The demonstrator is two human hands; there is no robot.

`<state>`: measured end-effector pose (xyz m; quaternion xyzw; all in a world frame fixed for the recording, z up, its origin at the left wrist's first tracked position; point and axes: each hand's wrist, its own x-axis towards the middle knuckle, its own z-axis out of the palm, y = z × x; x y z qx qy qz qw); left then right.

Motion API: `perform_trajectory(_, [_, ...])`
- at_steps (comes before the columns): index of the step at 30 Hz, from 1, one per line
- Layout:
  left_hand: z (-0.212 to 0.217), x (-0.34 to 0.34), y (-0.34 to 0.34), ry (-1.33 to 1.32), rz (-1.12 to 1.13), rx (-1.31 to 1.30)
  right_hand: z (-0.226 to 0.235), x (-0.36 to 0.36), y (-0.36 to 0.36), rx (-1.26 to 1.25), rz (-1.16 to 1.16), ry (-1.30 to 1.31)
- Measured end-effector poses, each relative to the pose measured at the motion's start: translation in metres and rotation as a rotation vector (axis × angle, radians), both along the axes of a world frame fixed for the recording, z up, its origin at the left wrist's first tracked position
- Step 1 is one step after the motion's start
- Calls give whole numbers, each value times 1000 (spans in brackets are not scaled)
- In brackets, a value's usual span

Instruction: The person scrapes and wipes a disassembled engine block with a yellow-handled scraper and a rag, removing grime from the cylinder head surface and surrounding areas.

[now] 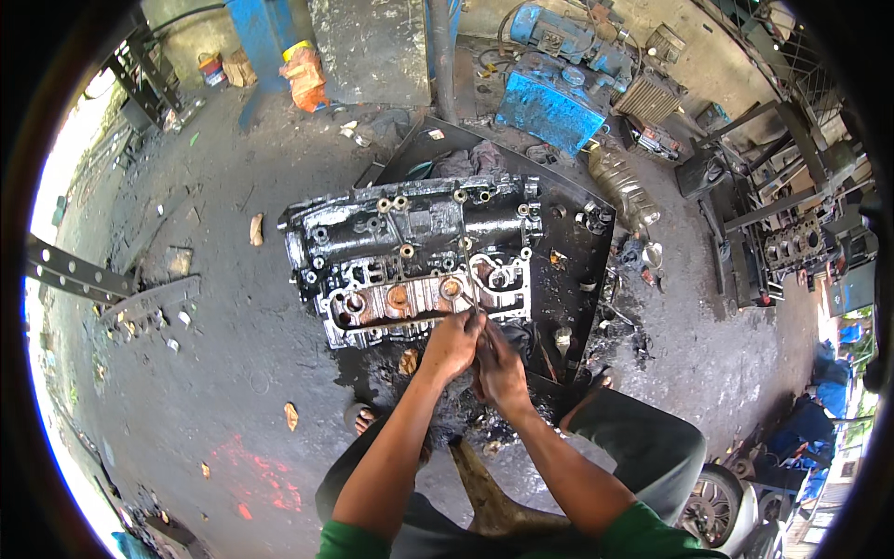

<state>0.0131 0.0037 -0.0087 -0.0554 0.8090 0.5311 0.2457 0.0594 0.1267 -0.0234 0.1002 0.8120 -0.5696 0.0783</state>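
Oily black-and-silver metal engine casting (419, 224) sits on a black sheet-metal tray (573, 307), grey floor (223, 326) off its left end, tray margin right. Rust-brown recesses (398, 297) face up, long axis left-right. Bare left hand (451, 347) and right hand (503, 371) curl by a thin metal rod (473, 284); can't tell which clamps it.

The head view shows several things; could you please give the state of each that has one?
Engine part: lying with hollows facing up, dark, wet-looking.
Thin rod: reaching over the engine part.
Left hand: fingers curled at the rod's near end.
Right hand: fingers bent, beside the left; grip unclear.
Tray: under the engine part, grimy.
Orange bag: crumpled.
Blue machine: dirty, paint worn.
Floor: stained.
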Motion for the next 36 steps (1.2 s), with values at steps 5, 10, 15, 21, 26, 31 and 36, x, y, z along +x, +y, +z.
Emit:
perform_trajectory(5, [-12, -13, 3, 40, 356, 237, 29, -27, -5, -247, -7, -216])
perform_trajectory(10, [-4, -17, 10, 32, 382, 264, 54, -32, 5, -708, -75, -406])
perform_trajectory(15, [13, -8, 17, 105, 215, 39, 59, -37, 16, -623, -13, -400])
perform_trajectory(21, [5, -13, 10, 187, 232, -57, 55, -32, 9, -10, 126, -155])
perform_trajectory(26, [5, -1, 22, 259, 66, -92, 56, -21, 19, 65, 123, -296])
perform_trajectory(31, [12, -30, 0, 185, 356, 124, 40, -56, 7, -98, 231, -255])
perform_trajectory(36, [3, -5, 33, -65, -116, 23, 2, 23, 68, -111, 142, -246])
